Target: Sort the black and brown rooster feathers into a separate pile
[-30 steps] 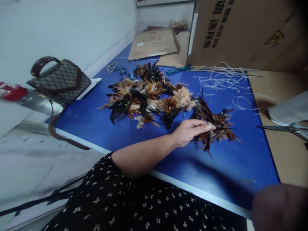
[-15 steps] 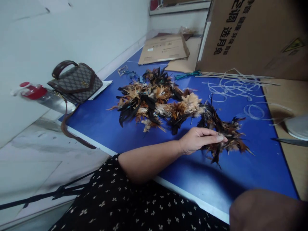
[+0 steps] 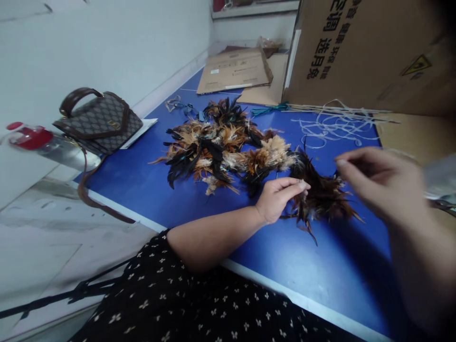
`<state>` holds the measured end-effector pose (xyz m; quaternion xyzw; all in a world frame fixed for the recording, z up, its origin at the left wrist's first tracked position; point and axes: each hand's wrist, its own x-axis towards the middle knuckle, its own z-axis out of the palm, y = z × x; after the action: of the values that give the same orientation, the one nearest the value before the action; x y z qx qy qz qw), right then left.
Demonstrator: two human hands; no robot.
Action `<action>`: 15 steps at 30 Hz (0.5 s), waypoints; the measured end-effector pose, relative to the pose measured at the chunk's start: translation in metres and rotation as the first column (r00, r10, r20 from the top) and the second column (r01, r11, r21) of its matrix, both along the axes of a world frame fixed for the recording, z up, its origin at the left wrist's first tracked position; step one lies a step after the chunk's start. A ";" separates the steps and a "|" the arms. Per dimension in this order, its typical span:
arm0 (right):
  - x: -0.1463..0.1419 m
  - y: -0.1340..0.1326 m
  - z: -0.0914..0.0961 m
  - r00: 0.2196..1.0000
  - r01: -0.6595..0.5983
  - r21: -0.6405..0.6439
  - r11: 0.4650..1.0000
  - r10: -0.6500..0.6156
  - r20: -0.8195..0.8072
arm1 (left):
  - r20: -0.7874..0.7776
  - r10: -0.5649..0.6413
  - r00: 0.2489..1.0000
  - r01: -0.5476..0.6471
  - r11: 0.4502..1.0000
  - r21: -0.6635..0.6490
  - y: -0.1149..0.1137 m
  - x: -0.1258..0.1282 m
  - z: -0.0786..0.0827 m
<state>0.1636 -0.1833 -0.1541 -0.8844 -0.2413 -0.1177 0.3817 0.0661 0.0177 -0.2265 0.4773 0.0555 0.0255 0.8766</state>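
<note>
A long feather garland [image 3: 254,161], in black, rust brown and cream tufts, snakes over the blue tabletop. Its dark brown end [image 3: 327,197] lies at the right. My left hand [image 3: 280,197] pinches the garland at the near left side of that end, thumb against fingers. Over the right side of the dark tufts hovers my right hand [image 3: 381,180], thumb and forefinger tips together; it is somewhat blurred, and whatever they may hold cannot be made out.
A patterned handbag [image 3: 101,123] and a red-capped water bottle [image 3: 67,149] stand at the left. Clear plastic strips [image 3: 327,123] and thin sticks [image 3: 342,108] lie behind the garland. A large cardboard box [image 3: 359,61] and flat cardboard [image 3: 233,71] occupy the back.
My right hand has come up from the lower right corner to the dark tufts. The left hand has shifted a little left, and the dark end has bunched and turned with it.
</note>
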 end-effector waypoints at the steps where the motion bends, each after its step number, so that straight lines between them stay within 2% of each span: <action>1: 0.004 0.002 -0.005 1.000 0.005 -0.070 0.998 -0.005 0.002 | 0.003 0.044 0.999 -0.044 0.999 0.017 0.000 0.001 0.000; 4: 0.017 0.008 -0.027 0.996 0.093 -0.303 0.948 -0.086 0.036 | 0.019 0.113 0.993 -0.114 0.989 0.094 0.001 0.000 0.002; 8: 0.024 0.011 -0.051 0.988 0.153 -0.459 0.875 -0.152 0.038 | 0.038 0.112 0.993 -0.117 0.975 0.189 0.002 -0.004 0.007; 12: 0.024 0.009 -0.065 0.994 0.103 -0.457 0.883 -0.102 0.028 | 0.048 0.107 0.993 -0.116 0.961 0.250 0.002 -0.007 0.010; 15: 0.023 0.008 -0.067 0.991 0.131 -0.405 0.905 -0.120 0.052 | 0.065 0.115 0.991 -0.128 0.959 0.251 0.002 -0.007 0.012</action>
<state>0.1870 -0.1755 -0.2211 -0.9566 -0.2080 -0.1007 0.1773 0.0587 0.0196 -0.2146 0.5808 0.0591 0.0982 0.8059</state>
